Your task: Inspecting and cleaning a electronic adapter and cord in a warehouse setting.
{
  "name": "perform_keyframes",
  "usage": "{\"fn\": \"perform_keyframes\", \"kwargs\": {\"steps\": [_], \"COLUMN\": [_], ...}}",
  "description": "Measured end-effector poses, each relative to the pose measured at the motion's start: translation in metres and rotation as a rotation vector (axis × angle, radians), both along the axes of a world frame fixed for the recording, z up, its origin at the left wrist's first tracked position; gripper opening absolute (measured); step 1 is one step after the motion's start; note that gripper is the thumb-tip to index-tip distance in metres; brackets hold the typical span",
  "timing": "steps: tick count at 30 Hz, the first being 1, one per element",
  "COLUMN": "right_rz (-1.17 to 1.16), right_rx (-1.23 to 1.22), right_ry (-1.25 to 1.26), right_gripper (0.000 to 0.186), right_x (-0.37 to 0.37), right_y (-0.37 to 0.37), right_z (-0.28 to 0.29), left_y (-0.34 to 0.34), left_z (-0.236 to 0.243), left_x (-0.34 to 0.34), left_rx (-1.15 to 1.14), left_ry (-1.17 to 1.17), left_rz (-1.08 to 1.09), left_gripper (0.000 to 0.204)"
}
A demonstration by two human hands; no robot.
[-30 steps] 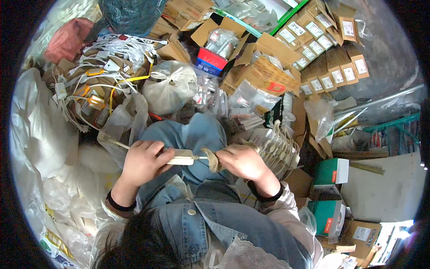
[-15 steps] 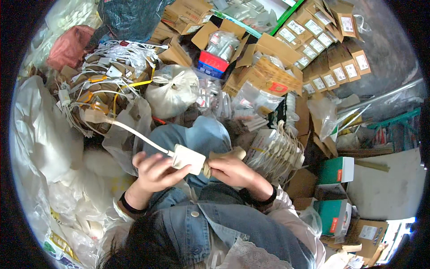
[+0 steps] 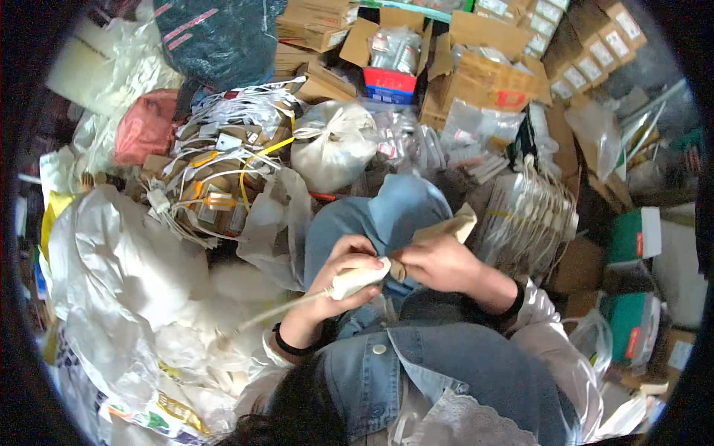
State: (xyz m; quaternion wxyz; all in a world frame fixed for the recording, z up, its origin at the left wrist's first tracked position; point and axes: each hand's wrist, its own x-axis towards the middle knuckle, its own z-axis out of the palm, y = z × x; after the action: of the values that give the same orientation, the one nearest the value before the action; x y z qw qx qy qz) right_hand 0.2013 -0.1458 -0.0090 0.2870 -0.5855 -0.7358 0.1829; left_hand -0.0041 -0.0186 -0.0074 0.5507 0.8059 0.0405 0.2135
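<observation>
My left hand (image 3: 338, 275) is closed round a small cream plastic housing (image 3: 361, 279) over my denim-clad lap. A pale cable (image 3: 286, 305) trails from the housing toward the lower left, blurred along its length. Just to the right, my right hand (image 3: 446, 264) has its fingers closed on a beige cloth (image 3: 451, 224), whose upper part sticks out above the knuckles. The fingertips of both hands almost meet at the housing's right end, where a small tan piece shows; whether it is part of the cloth I cannot tell.
Bundled white cables (image 3: 234, 104) lie upper left, beside a tied white bag (image 3: 333, 145). Open cartons (image 3: 465, 33) with bagged items stand behind. A bundle of cream cords (image 3: 532, 215) and teal boxes (image 3: 625, 320) are on the right. White plastic sacks (image 3: 126, 267) fill the left.
The whole scene has shifted rightward in view. The housing has turned in my left hand; its cable, which pointed up-left, now points down-left. My right hand still grips the cloth.
</observation>
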Motion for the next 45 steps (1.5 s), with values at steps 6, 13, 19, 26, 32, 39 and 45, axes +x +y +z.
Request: {"fn": "perform_keyframes", "kwargs": {"steps": [6, 13, 19, 26, 32, 39, 45], "right_rz": [-0.213, -0.135, -0.259, -0.269, -0.204, -0.359, -0.139], "right_rx": [0.038, 0.218, 0.102, 0.051, 0.012, -0.109, -0.115], "right_ry": [-0.06, -0.08, -0.015, -0.023, 0.009, -0.081, 0.047], "right_gripper": [0.016, 0.012, 0.01, 0.015, 0.018, 0.024, 0.026], "right_x": [0.003, 0.004, 0.003, 0.011, 0.013, 0.009, 0.022], "right_y": [-0.004, -0.01, -0.014, -0.009, -0.006, -0.007, -0.009], "right_z": [-0.008, -0.007, -0.014, -0.005, -0.009, -0.012, -0.013], "left_y": [-0.012, -0.013, -0.024, -0.012, -0.008, -0.006, 0.0], "left_z": [0.002, 0.001, 0.004, 0.008, 0.003, -0.001, -0.005], "left_x": [0.009, 0.01, 0.013, 0.011, 0.009, 0.007, -0.001], "left_rx": [-0.131, -0.346, -0.447, -0.35, -0.388, -0.417, -0.463], "left_ry": [0.001, 0.032, 0.099, 0.067, 0.033, 0.063, -0.014], "left_rz": [0.167, 0.061, 0.107, 0.161, 0.135, 0.176, 0.071], "left_gripper": [0.04, 0.051, 0.051, 0.052, 0.05, 0.049, 0.047]}}
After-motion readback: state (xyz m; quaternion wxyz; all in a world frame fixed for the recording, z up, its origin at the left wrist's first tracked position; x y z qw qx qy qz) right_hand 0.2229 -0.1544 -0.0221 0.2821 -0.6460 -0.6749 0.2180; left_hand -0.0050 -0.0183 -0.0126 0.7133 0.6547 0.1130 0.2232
